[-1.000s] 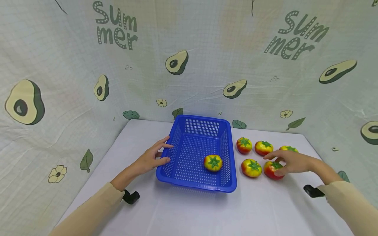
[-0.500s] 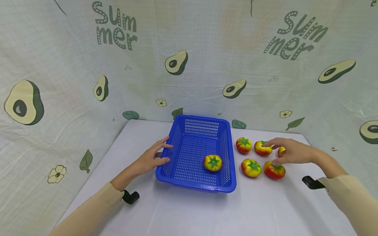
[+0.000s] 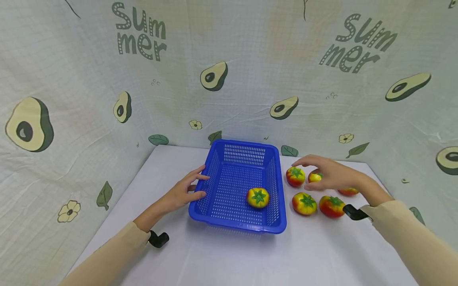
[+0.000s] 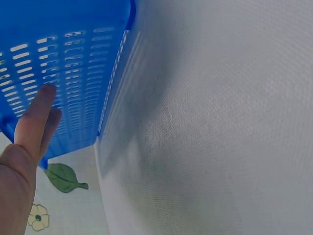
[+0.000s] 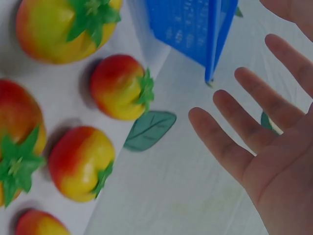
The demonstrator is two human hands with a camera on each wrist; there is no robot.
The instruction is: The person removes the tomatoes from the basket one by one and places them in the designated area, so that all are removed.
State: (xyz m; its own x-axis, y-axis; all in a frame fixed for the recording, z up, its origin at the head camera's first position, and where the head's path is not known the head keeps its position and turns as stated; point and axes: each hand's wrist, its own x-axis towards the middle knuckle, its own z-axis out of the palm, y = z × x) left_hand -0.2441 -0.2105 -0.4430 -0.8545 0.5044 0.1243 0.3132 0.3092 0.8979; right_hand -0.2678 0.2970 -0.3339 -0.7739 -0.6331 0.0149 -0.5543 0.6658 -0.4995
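Observation:
My left hand (image 3: 181, 192) rests at the left rim of a blue slotted plastic basket (image 3: 236, 227), fingers extended; in the left wrist view, fingertips (image 4: 47, 92) lie against its side wall. Inside sits one red-and-yellow, tomato-like fruit (image 3: 258, 198) with a green star-shaped calyx. My right hand (image 3: 334, 174) holds nothing and hovers over similar fruits, fingers spread in the right wrist view. Nearest its fingertips is the back left fruit (image 3: 295, 177). Another fruit (image 3: 314, 178) is partly behind the hand, and one (image 3: 348, 192) is mostly under the wrist.
Two more fruits, a yellowish one (image 3: 304, 204) and a redder one (image 3: 332, 207), lie in the front row right of the basket. A white cloth covers the table (image 3: 214, 258). Avocado-printed fabric (image 3: 250, 79) hangs behind and at both sides.
My right hand has risen off the front right fruit and moved back and left over the back row, taking nothing. The left hand, basket and fruits stay in place.

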